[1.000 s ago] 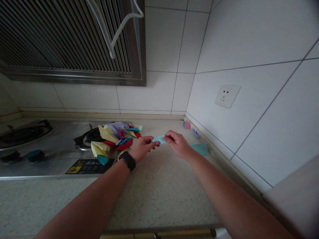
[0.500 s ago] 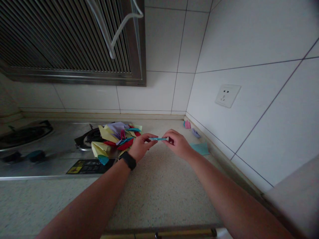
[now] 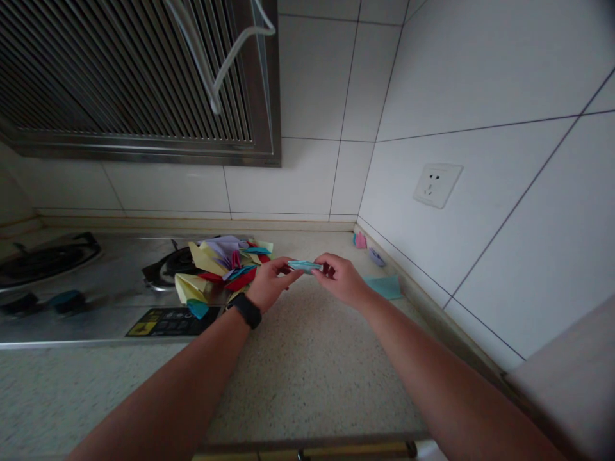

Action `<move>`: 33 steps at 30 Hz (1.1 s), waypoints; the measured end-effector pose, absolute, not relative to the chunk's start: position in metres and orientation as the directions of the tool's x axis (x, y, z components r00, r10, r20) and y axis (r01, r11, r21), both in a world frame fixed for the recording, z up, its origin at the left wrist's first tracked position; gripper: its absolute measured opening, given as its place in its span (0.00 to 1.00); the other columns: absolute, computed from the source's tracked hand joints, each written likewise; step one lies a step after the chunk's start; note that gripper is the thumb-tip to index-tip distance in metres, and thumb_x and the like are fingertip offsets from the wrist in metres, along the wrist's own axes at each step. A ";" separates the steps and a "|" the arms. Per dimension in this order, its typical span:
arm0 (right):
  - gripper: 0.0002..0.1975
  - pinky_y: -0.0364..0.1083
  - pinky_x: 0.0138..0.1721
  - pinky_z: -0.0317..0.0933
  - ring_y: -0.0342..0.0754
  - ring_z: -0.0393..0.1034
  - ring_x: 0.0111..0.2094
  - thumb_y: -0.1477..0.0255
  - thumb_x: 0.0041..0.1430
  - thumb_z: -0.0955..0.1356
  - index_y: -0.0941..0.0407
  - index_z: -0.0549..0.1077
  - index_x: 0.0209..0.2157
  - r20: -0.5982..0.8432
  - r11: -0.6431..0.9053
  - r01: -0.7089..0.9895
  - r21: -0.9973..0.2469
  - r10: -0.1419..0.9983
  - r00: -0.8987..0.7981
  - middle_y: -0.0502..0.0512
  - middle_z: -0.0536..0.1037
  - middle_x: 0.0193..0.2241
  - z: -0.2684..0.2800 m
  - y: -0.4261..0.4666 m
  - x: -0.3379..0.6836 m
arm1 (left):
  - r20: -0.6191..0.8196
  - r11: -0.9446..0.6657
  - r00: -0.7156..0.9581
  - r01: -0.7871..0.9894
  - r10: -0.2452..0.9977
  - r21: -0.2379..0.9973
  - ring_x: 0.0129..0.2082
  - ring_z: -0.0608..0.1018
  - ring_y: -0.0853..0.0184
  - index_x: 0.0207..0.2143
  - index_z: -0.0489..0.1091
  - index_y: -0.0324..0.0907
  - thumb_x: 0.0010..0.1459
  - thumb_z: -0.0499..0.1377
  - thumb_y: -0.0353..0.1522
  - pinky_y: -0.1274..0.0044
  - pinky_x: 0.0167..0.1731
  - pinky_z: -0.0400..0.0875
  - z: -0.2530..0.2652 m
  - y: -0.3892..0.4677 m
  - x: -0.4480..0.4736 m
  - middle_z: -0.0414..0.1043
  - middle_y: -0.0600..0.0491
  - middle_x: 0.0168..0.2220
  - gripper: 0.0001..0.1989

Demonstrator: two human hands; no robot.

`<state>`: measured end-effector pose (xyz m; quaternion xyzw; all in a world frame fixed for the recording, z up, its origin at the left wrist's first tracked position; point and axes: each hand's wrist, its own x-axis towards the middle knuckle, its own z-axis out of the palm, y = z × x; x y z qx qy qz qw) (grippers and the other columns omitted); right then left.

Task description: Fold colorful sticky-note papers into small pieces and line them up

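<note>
A small piece of folded light-blue paper (image 3: 305, 265) is held above the counter between both hands. My left hand (image 3: 273, 279), with a black band at the wrist, pinches its left end between thumb and fingers. On the other end, my right hand (image 3: 340, 276) has a similar pinch. The paper's upper face shows a little, with layered edges; its exact folded shape is too small to make out. To the right of my right hand, a flat light-blue sheet (image 3: 387, 287) lies on the counter, partly behind my forearm.
Left of my hands, a heap of folded coloured papers (image 3: 211, 259) covers part of the gas stove (image 3: 110, 282). Small pink paper (image 3: 360, 241) and lilac paper (image 3: 377, 257) pieces sit by the right wall. A range hood (image 3: 144, 150) hangs above; a socket (image 3: 437, 185) is on the wall.
The folded paper has tilted from nearly edge-on, so more of its face now shows. Both hands keep their pinch and have barely moved.
</note>
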<state>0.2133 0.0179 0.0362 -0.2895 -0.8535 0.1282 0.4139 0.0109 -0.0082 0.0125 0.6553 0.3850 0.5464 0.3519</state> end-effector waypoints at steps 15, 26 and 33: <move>0.12 0.40 0.26 0.56 0.40 0.61 0.25 0.62 0.60 0.64 0.56 0.70 0.34 0.423 0.579 0.234 -0.781 0.767 -0.483 0.48 0.68 0.25 0.031 0.024 0.210 | 0.341 -0.351 0.170 0.036 0.925 0.936 0.27 0.71 0.70 0.33 0.70 0.36 0.54 0.61 0.40 0.82 0.21 0.67 0.010 -0.007 0.013 0.69 0.52 0.28 0.14; 0.11 0.40 0.26 0.55 0.40 0.63 0.25 0.64 0.60 0.64 0.57 0.70 0.30 0.328 0.562 0.305 -0.769 0.756 -0.567 0.50 0.73 0.26 0.026 0.026 0.210 | 0.327 -0.327 0.099 -0.019 0.940 0.945 0.26 0.71 0.71 0.33 0.68 0.38 0.53 0.61 0.43 0.82 0.19 0.64 0.012 -0.007 0.014 0.67 0.53 0.27 0.16; 0.11 0.40 0.24 0.54 0.40 0.62 0.24 0.64 0.60 0.63 0.57 0.69 0.30 0.302 0.535 0.301 -0.789 0.766 -0.568 0.51 0.73 0.26 0.022 0.030 0.210 | 0.325 -0.326 0.157 -0.020 0.933 0.945 0.27 0.73 0.71 0.35 0.67 0.39 0.52 0.62 0.42 0.82 0.20 0.63 0.006 -0.003 0.012 0.69 0.53 0.29 0.17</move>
